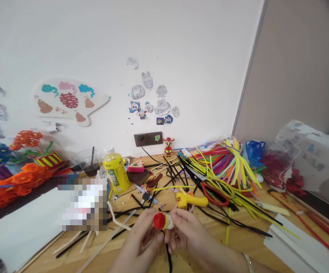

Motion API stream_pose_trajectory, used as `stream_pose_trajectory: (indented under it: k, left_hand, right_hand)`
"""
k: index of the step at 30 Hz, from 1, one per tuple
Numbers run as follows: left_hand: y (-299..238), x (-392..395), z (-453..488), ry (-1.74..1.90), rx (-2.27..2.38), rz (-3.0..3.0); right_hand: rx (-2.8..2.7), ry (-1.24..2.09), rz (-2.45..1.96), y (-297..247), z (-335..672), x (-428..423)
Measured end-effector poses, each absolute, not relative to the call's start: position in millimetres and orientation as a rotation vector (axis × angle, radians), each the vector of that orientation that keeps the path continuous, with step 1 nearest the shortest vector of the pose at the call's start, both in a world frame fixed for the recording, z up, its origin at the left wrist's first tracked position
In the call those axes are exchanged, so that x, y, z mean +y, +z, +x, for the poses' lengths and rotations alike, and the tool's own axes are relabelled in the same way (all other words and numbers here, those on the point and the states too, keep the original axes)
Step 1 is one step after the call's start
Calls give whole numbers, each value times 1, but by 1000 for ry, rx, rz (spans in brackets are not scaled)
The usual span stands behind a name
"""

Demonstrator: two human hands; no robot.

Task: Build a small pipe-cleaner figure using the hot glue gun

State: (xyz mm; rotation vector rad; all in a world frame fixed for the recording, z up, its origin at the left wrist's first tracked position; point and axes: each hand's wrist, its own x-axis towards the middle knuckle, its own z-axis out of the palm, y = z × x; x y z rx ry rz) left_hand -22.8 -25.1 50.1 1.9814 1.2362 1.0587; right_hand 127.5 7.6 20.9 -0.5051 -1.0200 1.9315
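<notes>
the left hand [141,239] and right hand [191,235] are close together above the near edge of a wooden table [238,242], both curled inward around a small red-and-cream pipe-cleaner piece [162,221]. the piece sits between them, its red coiled end facing left, gripped between the thumbs and fingertips [172,216] of both hands - neither hand is spread open, though the fingers partly hide how each one grips. a black pipe cleaner [168,258] hangs down below the hands; the fingers hide where its top end goes. a metal bangle [248,262] circles the right wrist.

just beyond the hands lie a yellow glue gun [191,200] and red-handled scissors [214,193], among scattered black pipe cleaners [164,182]. further back, a heap of yellow, red and orange pipe cleaners [224,167] stands beside a yellow drink bottle [115,170] - the 2 are well apart. orange pipe-cleaner flowers [16,185] lie at the far left, white strips [292,242] at the right, and a pixelated patch [81,204] hides part of the table's left side.
</notes>
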Motion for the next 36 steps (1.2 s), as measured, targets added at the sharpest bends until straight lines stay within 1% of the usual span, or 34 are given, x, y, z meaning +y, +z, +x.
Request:
stream_pose_trajectory:
  k: [7, 12, 19, 22, 24, 28, 32, 36]
  left_hand:
    - [39, -28, -21, 1173, 1286, 1495]
    - [39, -32, -17, 1273, 1211, 1176]
    - [31, -39, -4, 1417, 1146, 879]
    - [29, -36, -5, 1427, 1147, 745]
    - [30, -32, -10, 1449, 1132, 739]
    - [40, -22, -20, 1552, 1248, 800]
    - [53, -18, -22, 1445, 1259, 974]
    - [58, -19, -17, 1379, 1299, 984]
  right_hand:
    - [-1210, 1725, -689, 26, 134, 7]
    - [-1071, 1799, -608, 22, 130, 7]
    - [-1412, 1841, -395, 20, 121, -6]
    - [-1454, 1806, -439, 17, 121, -6]
    - [-1522, 1663, -556, 18, 123, -3]
    - [-1671, 1228, -748, 28, 137, 6]
    - [-1801, 922, -786, 42, 151, 15]
    - [-1864, 646, -778, 53, 163, 25]
